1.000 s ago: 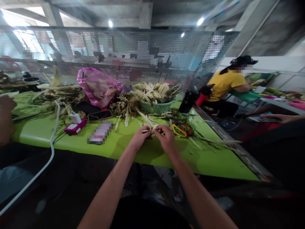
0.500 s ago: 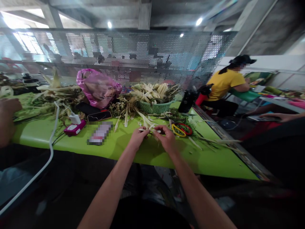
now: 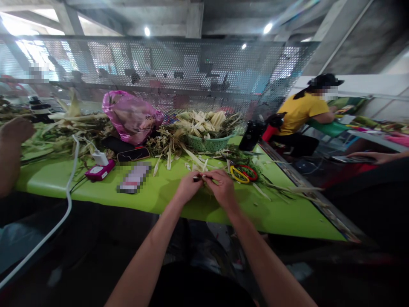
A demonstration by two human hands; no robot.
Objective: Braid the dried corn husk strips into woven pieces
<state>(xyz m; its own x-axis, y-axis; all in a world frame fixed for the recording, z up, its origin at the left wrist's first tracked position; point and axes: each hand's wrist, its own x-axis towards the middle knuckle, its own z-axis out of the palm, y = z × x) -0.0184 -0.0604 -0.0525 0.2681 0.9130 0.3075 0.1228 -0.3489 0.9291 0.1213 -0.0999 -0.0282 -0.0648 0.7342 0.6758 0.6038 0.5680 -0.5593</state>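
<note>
My left hand (image 3: 189,186) and my right hand (image 3: 222,187) meet above the front of the green table, both closed with fingertips pinched together. Between them they grip pale corn husk strips (image 3: 200,164), whose ends poke out beyond the fingers. A small dark bit shows at the left fingertips; what it is I cannot tell. Close to my right hand lie scissors with yellow and red handles (image 3: 239,174). Past my hands is a green basket (image 3: 209,145) heaped with pale husks (image 3: 203,121).
Left of my hands lie a phone (image 3: 134,177), a magenta power block (image 3: 99,171) with a white cable, and a pink plastic bag (image 3: 131,117). A dark bottle (image 3: 252,135) stands at the back right. Another person's hand (image 3: 15,132) is at far left; a person in yellow (image 3: 297,111) sits beyond.
My fingers have drawn closer together, covering most of the pale strips that showed between them. The other person's hand at far left has shifted up and right.
</note>
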